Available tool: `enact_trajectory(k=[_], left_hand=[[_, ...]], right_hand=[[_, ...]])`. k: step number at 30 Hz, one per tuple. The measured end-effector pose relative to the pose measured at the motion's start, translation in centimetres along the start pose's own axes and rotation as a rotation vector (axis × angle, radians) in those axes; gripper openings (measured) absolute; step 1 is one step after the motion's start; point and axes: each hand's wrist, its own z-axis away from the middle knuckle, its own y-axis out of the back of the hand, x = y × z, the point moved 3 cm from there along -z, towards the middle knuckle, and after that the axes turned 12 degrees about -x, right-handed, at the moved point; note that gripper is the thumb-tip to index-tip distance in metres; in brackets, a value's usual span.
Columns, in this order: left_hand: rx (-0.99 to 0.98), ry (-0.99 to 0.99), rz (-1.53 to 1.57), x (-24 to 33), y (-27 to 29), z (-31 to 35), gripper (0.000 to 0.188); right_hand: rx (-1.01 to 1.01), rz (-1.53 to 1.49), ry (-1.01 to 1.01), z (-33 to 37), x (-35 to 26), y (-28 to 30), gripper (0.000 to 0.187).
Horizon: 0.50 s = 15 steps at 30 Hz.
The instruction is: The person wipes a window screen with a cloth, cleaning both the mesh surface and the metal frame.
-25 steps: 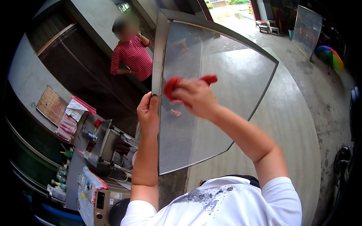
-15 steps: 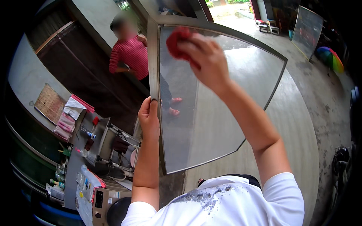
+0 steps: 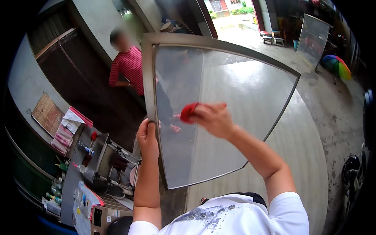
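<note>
We are viewing the framed pane [image 3: 235,86] directly before us, a pale surface [image 3: 301,164] showing behind it. It is appearing tilted, its broad left bar [image 3: 150,86] running from the near lower corner up and slightly leftward, its top edge lying toward the bright doorway [image 3: 231,23]. Lens bending is leaving us unsure of its long axis. Our left hand [image 3: 149,139] is gripping that bar partway along, fingers curling around its outer side. Our right hand [image 3: 215,120] is clutching a red cloth [image 3: 188,112], fingers closing on it over the pane's left half. Among containers, we are noting bottles [image 3: 56,191] crowding together at left and a blue bucket [image 3: 295,44] standing far off near a second panel [image 3: 313,39]; their contents are appearing too small to tell.
</note>
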Motion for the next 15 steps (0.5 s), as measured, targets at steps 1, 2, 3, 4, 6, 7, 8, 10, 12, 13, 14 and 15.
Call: enact_trajectory(k=[1,2,3,4,6,7,8,10,12,13,14,15], left_hand=[[0.001,-0.004,0.014,-0.2,0.2,0.0,0.018],[0.043,0.009,0.020,-0.4,0.7,0.2,0.018],[0.043,0.011,0.025,-0.6,1.5,0.7,0.018],[0.027,0.000,0.045,-0.5,1.5,0.5,0.018],[-0.005,-0.012,0.088,-0.4,1.4,0.5,0.018],[0.019,-0.008,0.088,0.0,1.1,0.4,0.018],[0.041,-0.003,0.093,0.3,0.7,0.2,0.019],[0.067,0.005,0.099,0.4,0.6,0.2,0.020],[0.070,0.009,0.119,0.2,0.8,0.0,0.020],[0.067,0.016,0.115,0.3,1.1,-0.2,0.020],[0.063,0.023,0.112,0.1,1.5,-0.1,0.020],[0.059,0.030,0.109,-0.1,2.0,0.1,0.020]], right_hand=[[0.008,0.031,-0.044,-0.4,2.5,0.4,0.027],[0.080,0.132,-0.139,-1.2,3.8,2.2,0.034],[0.158,0.102,-0.286,-3.4,5.8,5.2,0.043],[0.249,0.103,-0.268,-3.9,6.6,6.4,0.051],[0.246,0.074,-0.251,-3.3,6.2,6.0,0.051],[0.212,0.053,-0.241,-2.6,5.4,5.1,0.051],[0.162,0.029,-0.187,-1.6,4.5,3.7,0.048],[-0.044,0.041,-0.143,1.6,2.0,0.4,0.037],[-0.128,-0.027,-0.032,5.2,0.1,-2.6,0.027],[-0.193,0.012,0.022,5.8,-0.4,-2.9,0.024],[-0.179,0.004,0.035,6.3,-0.1,-3.0,0.022],[-0.166,-0.003,0.047,6.6,0.2,-3.0,0.019]])
